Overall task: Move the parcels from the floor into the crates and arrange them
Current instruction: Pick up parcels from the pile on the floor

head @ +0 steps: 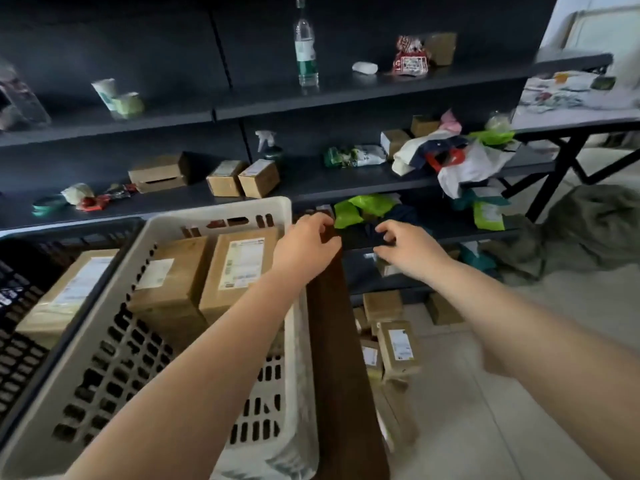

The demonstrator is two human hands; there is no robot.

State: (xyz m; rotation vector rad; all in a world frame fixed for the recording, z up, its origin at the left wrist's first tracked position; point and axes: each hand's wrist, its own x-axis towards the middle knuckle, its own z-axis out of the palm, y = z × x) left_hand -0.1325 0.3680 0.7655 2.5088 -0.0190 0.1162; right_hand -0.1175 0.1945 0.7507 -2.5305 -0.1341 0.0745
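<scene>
A beige slotted crate (221, 216) stands in front of me with two labelled cardboard parcels (242, 268) upright inside it. To its left is a black crate (20, 358) holding one parcel (69, 292). Several more parcels (398, 348) lie on the tiled floor to the right. A tall dark brown panel (339, 358) rises beside the beige crate. My left hand (308, 247) pinches its top. My right hand (408, 251) is curled at the dark shelf edge (360, 239); whether it grips anything is unclear.
Dark shelving (311, 95) fills the back, holding small boxes (242, 178), a bottle (305, 43), cups and plastic bags (464, 164). Green packets (367, 207) sit on the low shelf. A folding table (571, 116) and a grey-green cloth heap (588, 223) are at the right.
</scene>
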